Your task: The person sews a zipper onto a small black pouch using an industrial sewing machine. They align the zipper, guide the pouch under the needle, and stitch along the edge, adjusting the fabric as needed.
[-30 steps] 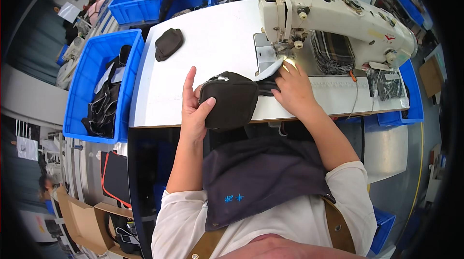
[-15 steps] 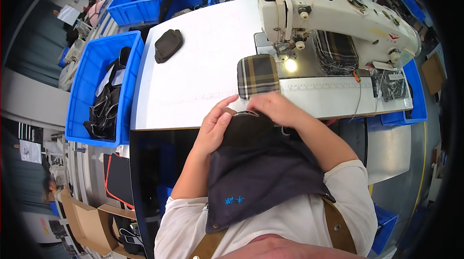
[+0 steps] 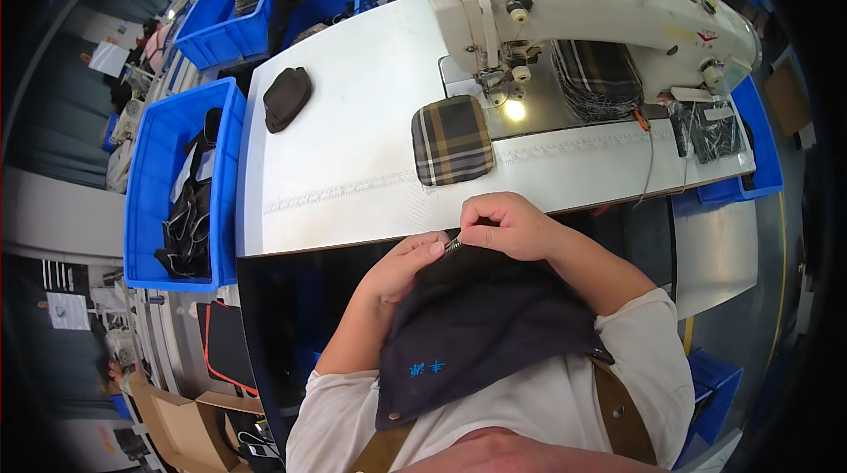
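Note:
At the table's front edge, my left hand (image 3: 406, 267) and my right hand (image 3: 509, 226) pinch a dark zippered fabric piece (image 3: 455, 263) between them, above my navy apron (image 3: 494, 332). A short silvery stretch of zipper (image 3: 453, 245) shows between my fingertips. Most of the piece lies under my hands and blends into the apron, so its full shape is unclear. Just beyond my hands, a plaid fabric panel (image 3: 453, 139) with rounded corners lies flat on the white table (image 3: 353, 133), by the sewing machine's (image 3: 565, 10) needle area.
A dark brown pouch (image 3: 287, 100) rests at the table's far left. Plaid panels (image 3: 600, 76) are stacked under the machine arm, beside a clear bag (image 3: 713, 131) of dark items. A blue bin (image 3: 146, 199) with dark fabric pieces stands left of the table.
My right hand has come down and closed at the zipper. My left hand has shifted slightly lower, its fingers drawn in. The zipper is now mostly covered. The view has shifted a little.

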`<control>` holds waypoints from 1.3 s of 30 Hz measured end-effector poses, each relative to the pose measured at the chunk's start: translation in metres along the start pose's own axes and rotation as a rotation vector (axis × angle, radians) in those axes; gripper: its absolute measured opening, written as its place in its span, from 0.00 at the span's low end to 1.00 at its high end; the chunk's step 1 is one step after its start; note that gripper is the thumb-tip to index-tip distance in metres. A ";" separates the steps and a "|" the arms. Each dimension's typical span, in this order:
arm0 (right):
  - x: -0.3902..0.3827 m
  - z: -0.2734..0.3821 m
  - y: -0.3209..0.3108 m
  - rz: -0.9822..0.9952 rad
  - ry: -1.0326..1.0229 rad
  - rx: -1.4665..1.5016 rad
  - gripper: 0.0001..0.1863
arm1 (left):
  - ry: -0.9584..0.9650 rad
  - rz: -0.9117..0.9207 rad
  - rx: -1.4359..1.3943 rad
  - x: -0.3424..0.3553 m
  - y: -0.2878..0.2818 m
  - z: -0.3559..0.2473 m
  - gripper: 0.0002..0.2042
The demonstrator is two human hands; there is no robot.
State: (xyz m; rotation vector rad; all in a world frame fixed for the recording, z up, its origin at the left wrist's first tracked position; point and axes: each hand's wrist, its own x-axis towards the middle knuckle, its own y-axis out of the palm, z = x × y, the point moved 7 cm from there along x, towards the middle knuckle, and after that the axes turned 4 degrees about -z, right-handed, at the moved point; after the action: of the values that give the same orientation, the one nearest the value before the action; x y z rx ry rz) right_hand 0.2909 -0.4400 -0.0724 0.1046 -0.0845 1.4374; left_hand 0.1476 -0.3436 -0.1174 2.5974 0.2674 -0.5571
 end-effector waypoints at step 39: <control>-0.022 -0.042 -0.008 -0.036 0.298 0.082 0.22 | 0.296 -0.181 -0.151 0.024 -0.051 -0.048 0.29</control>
State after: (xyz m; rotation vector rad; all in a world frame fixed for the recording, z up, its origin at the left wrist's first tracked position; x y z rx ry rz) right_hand 0.2958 -0.4579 -0.1172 -0.0415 0.2202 1.4057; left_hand 0.1706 -0.2736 -0.1096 2.5162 0.6211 -0.1989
